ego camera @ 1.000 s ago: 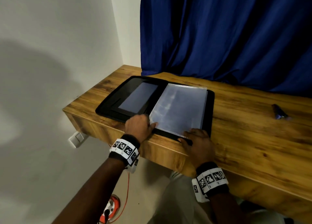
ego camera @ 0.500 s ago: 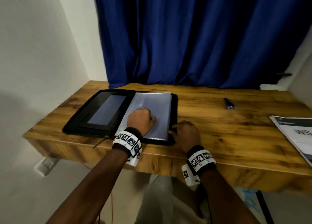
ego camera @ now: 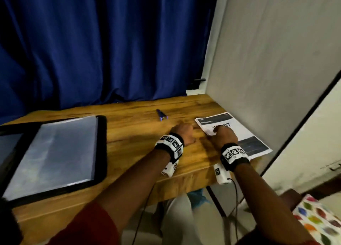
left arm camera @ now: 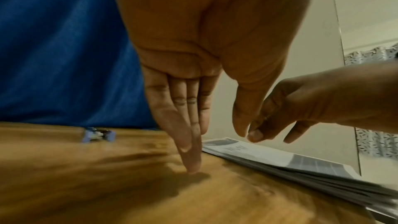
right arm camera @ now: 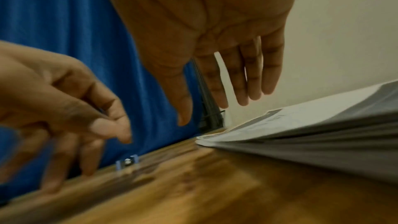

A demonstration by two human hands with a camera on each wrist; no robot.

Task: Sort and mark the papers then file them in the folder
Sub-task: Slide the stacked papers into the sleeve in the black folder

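I'm bringing both hands off the folder (ego camera: 55, 152) toward the papers (ego camera: 239, 132) at the counter's (ego camera: 132, 134) right edge: left hand (ego camera: 182, 134) and right hand (ego camera: 224, 136) are hanging released, grasping nothing.

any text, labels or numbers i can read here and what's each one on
Top sheet of the papers: large print, upside down and partly under the right hand, perhaps "20", not surely readable.
Dark header band on that sheet: too small and blurred.
Wrist bands: square code markers only, no words.
Pen: nothing legible.

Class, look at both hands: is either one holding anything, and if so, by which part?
Nothing is held. The left hand touches the desk with straight fingers; the right hand hovers open over the papers.
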